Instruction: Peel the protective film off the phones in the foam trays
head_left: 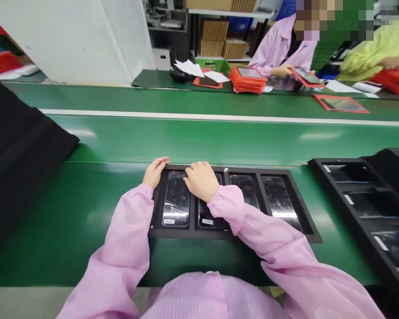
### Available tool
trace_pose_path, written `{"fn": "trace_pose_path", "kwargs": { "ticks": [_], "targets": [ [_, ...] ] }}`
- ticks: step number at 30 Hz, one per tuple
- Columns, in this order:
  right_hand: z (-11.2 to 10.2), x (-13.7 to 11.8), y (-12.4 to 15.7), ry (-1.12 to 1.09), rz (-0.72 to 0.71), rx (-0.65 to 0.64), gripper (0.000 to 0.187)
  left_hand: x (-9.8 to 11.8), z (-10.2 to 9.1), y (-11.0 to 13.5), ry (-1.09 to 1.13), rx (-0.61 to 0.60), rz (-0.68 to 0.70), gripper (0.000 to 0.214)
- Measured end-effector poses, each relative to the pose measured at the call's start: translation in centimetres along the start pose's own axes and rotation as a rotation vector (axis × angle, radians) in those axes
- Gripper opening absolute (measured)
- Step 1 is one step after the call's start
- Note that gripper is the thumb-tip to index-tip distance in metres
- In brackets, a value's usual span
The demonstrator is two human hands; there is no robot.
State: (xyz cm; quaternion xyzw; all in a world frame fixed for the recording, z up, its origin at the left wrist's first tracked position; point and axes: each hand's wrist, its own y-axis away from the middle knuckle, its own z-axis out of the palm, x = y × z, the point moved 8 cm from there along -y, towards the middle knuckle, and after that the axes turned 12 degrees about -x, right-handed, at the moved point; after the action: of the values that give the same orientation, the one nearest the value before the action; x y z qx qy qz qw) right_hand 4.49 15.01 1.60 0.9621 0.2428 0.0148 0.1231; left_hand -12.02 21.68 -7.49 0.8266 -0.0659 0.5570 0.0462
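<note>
Counter [53, 230], glossy green, runs across the whole view, with a black sheet [20, 146] over its left side. A black tray [189, 234] lies before the person, near the counter's front edge; another dark tray [351, 221] sits at right. Four dark glass panels [176, 199] lie in the nearer tray, each in its own compartment. The right hand [202, 180] lies palm down over the second panel from the left; whether it grips anything cannot be told. The left hand [154, 174] rests at the tray's far left corner, fingers extended; its hold is unclear. Small white labels [169, 221] mark the two leftmost panels, their print too small to read.
</note>
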Motion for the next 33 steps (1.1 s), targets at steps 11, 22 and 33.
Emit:
{"fn": "trace_pose_path", "kwargs": {
  "ticks": [11,22,33],
  "targets": [
    [2.4,-0.9,-2.6,-0.187,-0.049,0.189,0.039,0.5,-0.6,1.0,0.211,0.053,0.061,0.035],
    [3.0,-1.8,-3.8,-0.317,-0.193,0.197,0.025,1.9,-1.8,0.2,0.233,0.125,0.098,0.018],
    [1.1,-0.1,-1.6,-0.604,-0.534,0.210,0.016,2.1,-2.6,-0.2,0.211,0.114,0.119,0.030]
  ]
}}
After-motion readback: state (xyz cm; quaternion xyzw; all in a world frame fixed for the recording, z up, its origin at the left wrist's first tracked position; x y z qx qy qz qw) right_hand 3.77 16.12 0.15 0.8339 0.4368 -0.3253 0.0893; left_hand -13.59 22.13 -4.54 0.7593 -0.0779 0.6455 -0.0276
